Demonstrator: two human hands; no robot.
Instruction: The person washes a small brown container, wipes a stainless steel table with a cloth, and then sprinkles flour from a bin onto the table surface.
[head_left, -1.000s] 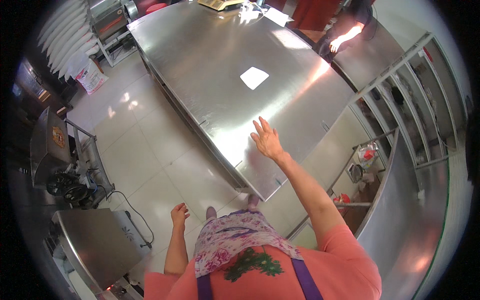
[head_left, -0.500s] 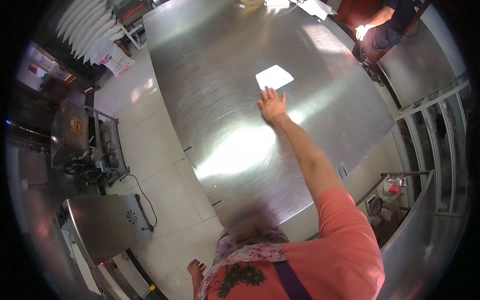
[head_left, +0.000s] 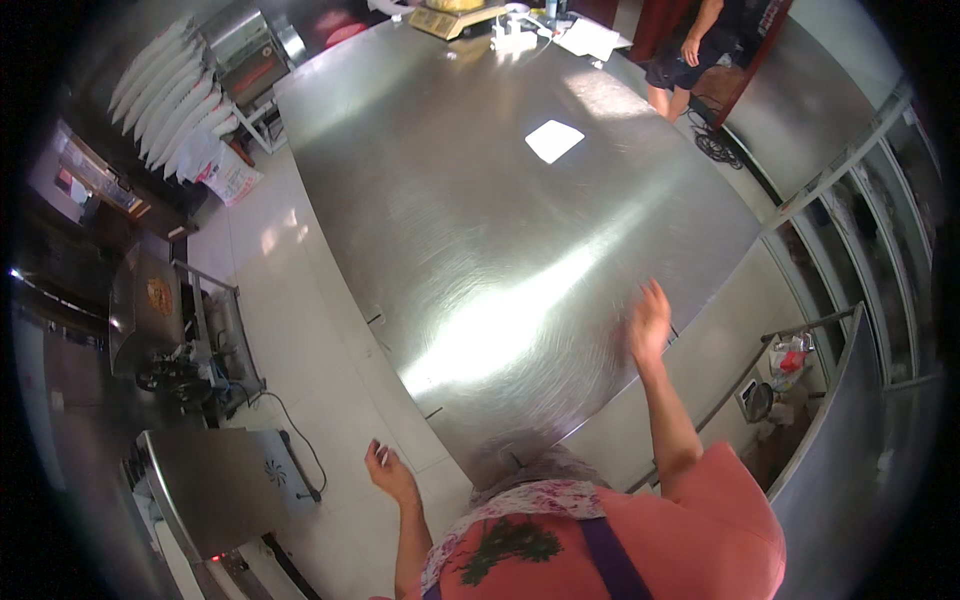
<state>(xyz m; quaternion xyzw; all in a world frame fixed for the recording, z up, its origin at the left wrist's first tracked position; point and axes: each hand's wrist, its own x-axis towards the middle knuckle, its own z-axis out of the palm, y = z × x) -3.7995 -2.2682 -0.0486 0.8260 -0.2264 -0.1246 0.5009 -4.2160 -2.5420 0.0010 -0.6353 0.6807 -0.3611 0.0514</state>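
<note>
A large stainless steel table [head_left: 430, 200] stretches out in front of me. On its far half lies a flat white piece [head_left: 554, 141] with rounded corners, perhaps a dough scraper; neither hand touches it. My right hand [head_left: 651, 322] is open and empty over the table's right edge, fingers pointing away from me. Off the table's near left corner, my left hand [head_left: 391, 474] hangs above the floor, fingers loosely bent and apart, holding nothing.
A scale [head_left: 455, 20] stands at the table's far end beside white papers [head_left: 590, 40]. Another person [head_left: 705, 45] is at the far right. White sacks [head_left: 165, 95] are stacked far left. A steel machine [head_left: 215, 490] stands near left, its cable on the floor. Shelving [head_left: 860, 230] lines the right.
My right hand has left the white piece and drawn back to the table's right edge. My left hand has risen and come further into view. The other person has shifted.
</note>
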